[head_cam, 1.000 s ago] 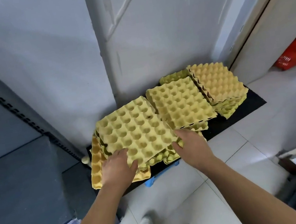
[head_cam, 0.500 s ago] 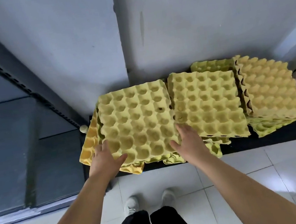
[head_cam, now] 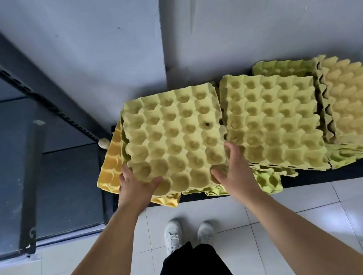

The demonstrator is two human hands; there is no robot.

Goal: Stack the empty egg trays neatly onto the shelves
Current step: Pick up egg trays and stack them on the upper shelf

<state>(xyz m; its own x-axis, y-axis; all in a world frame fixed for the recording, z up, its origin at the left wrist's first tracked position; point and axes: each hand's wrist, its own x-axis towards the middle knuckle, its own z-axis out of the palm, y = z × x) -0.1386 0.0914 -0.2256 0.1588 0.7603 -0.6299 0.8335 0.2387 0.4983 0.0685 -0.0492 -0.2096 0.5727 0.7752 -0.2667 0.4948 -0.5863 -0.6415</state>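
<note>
Both hands gripped the top tray [head_cam: 173, 138] by its near corners, left hand [head_cam: 136, 186] and right hand [head_cam: 235, 171], fingers curled round its edge. It sat atop the left pile on the black mat [head_cam: 345, 171].

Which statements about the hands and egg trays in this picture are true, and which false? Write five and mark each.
1. The left hand and right hand both hold the top tray of the leftmost pile. True.
2. That tray's cups hold eggs. False: they are empty.
3. The rightmost pile lies bumps up. True.
4. The piles sit on a wooden table. False: they sit on a dark base at floor level by the wall.
5. The person wears black shoes. False: the shoes are white.
</note>
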